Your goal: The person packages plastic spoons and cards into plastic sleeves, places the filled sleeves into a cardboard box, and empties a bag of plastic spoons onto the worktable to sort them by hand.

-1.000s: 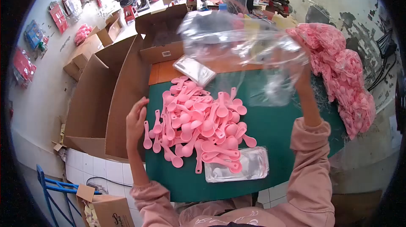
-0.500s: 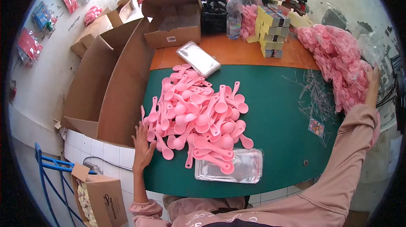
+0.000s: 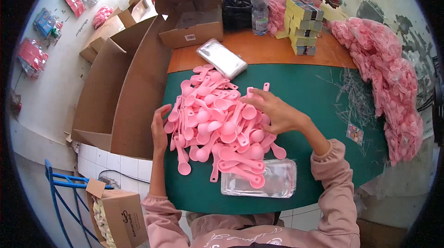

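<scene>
A heap of pink plastic spoons point(image 3: 212, 118) lies on the green tabletop point(image 3: 323, 155). My left hand point(image 3: 159, 125) is upright at the heap's left edge, its fingers apart and nothing held. Over the right side of the heap, my right hand point(image 3: 277, 111) reaches in with fingers spread, touching or just above the spoons. Clear plastic sleeves point(image 3: 282, 178) lie under the heap's near edge, with a few spoons resting on them. Another stack of clear sleeves point(image 3: 223, 58) sits behind the heap.
Large open cartons point(image 3: 138, 86) stand on the left. At the back are a smaller box point(image 3: 196, 30), a water bottle point(image 3: 260, 10) and stacked yellow-edged cards point(image 3: 303, 26). Bagged pink items point(image 3: 393, 81) pile up along the right edge, near plastic scraps point(image 3: 354, 95).
My right hand has come back from the bagged pile at the right to the spoons, without the clear bag it held earlier. My left hand has moved slightly up along the heap.
</scene>
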### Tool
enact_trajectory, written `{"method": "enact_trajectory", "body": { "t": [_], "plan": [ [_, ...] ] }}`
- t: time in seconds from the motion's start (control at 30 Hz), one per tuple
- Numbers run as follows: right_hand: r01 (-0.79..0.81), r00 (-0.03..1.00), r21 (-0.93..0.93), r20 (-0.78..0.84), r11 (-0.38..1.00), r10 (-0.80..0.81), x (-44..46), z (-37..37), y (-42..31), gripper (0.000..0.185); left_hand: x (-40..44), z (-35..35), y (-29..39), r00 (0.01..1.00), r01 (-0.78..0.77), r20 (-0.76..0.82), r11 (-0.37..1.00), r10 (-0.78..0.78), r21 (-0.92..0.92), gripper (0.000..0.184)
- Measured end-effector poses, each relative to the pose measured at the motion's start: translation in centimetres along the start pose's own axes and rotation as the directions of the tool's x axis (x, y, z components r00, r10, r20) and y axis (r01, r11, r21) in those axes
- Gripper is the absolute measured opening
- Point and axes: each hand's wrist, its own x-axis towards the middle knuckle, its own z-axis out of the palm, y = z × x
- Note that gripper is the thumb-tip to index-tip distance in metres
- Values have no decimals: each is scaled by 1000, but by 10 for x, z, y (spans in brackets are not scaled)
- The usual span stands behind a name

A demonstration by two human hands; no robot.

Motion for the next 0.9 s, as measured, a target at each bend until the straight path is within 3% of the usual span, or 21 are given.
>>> {"method": "enact_trajectory", "body": {
  "t": [0.1, 0.17, 0.3, 0.4, 0.43, 0.5, 0.57, 0.63, 0.9],
  "plan": [
    [37, 998, 2, 49, 999, -37, 15, 16, 6, 67, 34, 1, -18, 997, 75, 15, 994, -74, -73, 57],
    [70, 998, -47, -3, 996, -70, 16, 27, 13, 61, 50, 8, -31, 994, 76, 106, 928, -39, -365, 56],
    [84, 996, -233, 28, 969, -79, 7, 21, 17, 45, 49, 13, -27, 978, 175, 18, 772, -208, -612, 56],
    [53, 999, 97, -13, 994, -52, 2, 0, 21, 34, 47, 10, -26, 973, 205, 33, 787, -229, -582, 56],
    [53, 999, 98, -8, 994, -53, -1, -7, 19, 34, 47, 9, -28, 973, 219, 66, 793, -221, -569, 55],
    [38, 984, 324, -177, 945, 21, -10, -18, 18, 28, 48, 9, -31, 973, 221, 69, 806, -219, -549, 55],
    [11, 961, 302, -268, 953, 74, -23, -29, 19, 22, 48, 10, -33, 973, 224, 77, 818, -217, -530, 54],
    [-440, 855, 369, -106, 819, 507, -40, -48, 16, 18, 50, 10, -33, 974, 221, 88, 794, -209, -566, 53],
    [-598, 693, 570, 13, 564, 721, -86, -31, 54, 18, 51, 11, -36, 978, 205, 92, 809, -185, -551, 50]
  ]
}}
